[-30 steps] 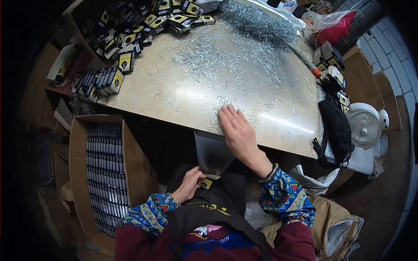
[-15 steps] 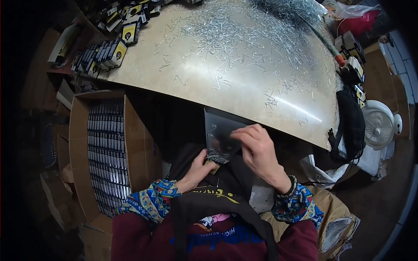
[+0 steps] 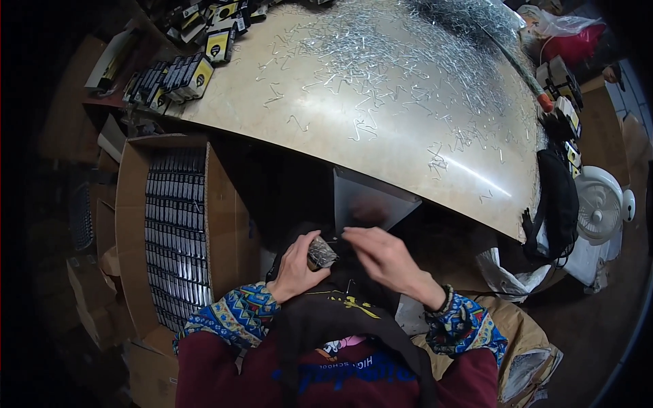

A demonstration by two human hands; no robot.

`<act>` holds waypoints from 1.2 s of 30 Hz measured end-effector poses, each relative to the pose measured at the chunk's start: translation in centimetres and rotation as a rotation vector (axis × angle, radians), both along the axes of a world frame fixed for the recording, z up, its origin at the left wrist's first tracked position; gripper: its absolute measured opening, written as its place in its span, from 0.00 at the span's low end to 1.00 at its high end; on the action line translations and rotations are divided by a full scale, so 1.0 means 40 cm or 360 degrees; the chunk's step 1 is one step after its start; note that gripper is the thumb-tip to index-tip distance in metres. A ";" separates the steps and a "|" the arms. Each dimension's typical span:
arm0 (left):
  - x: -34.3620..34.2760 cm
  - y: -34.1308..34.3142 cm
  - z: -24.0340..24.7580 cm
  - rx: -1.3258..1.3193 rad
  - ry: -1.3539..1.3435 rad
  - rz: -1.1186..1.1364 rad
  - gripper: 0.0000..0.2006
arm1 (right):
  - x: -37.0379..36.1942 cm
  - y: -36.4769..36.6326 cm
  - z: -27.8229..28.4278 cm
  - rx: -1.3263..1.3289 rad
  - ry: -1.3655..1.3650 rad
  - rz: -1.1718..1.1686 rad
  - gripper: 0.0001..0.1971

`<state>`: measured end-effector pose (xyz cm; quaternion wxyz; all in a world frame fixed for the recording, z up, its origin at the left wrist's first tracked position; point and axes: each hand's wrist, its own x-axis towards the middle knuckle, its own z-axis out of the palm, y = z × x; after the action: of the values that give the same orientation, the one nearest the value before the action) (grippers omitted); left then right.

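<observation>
My left hand (image 3: pixel 294 270) is wrapped round a small box (image 3: pixel 322 253) in front of my lap. Shiny metal wire pieces show at its top, and my fingers hide most of its sides. To the right, my right hand (image 3: pixel 393 264) hovers with bent fingers, its thumb apart from them and nothing visible in it. Beyond both hands a grey sheet-metal chute (image 3: pixel 367 202) hangs below the table edge. Bent wire hooks (image 3: pixel 408 54) lie in a heap across the table (image 3: pixel 272 126).
An open carton (image 3: pixel 216 224) on the left holds rows of packed boxes (image 3: pixel 175 231). Black-and-yellow boxes (image 3: pixel 194 76) are stacked at the table's far left. On the right are a black bag (image 3: pixel 556 204), a white fan (image 3: pixel 598 204) and a brown paper sack (image 3: pixel 517 340).
My left hand has drawn the box away from the chute's mouth and turned its top into view. My right hand has come down and left, out of the chute. The view has shifted slightly.
</observation>
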<state>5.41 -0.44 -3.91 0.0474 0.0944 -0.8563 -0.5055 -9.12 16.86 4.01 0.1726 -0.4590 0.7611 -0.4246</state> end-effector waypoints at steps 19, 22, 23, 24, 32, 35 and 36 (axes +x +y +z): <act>-0.216 0.007 0.157 -0.0486 0.0733 0.0036 0.47 | -0.112 -0.054 0.116 0.0126 0.0390 -0.0636 0.05; -0.205 -0.002 0.165 -0.0386 0.0627 0.0068 0.51 | -0.149 -0.047 0.144 0.0071 0.0300 -0.0726 0.04; -0.207 -0.007 0.166 -0.0381 0.0630 0.0070 0.51 | -0.157 -0.044 0.151 0.0019 0.0236 -0.0745 0.05; -0.209 -0.011 0.169 -0.0379 0.0627 0.0078 0.51 | -0.158 -0.043 0.153 0.0011 0.0247 -0.0764 0.05; -0.259 -0.003 0.218 -0.0037 0.0355 0.0152 0.35 | -0.148 -0.046 0.154 0.0023 -0.0340 -0.0676 0.07; -0.260 0.007 0.214 0.0136 0.0221 0.0225 0.36 | -0.146 -0.050 0.139 -0.0330 -0.0322 -0.0867 0.08; -0.259 0.010 0.216 0.0085 0.0219 0.0229 0.36 | -0.147 -0.054 0.138 -0.0330 -0.0030 -0.0811 0.09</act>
<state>-4.95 -0.03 4.71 0.1396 0.1219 -0.8282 -0.5288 -15.01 14.72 9.52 0.0194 -0.2640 0.8028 -0.5343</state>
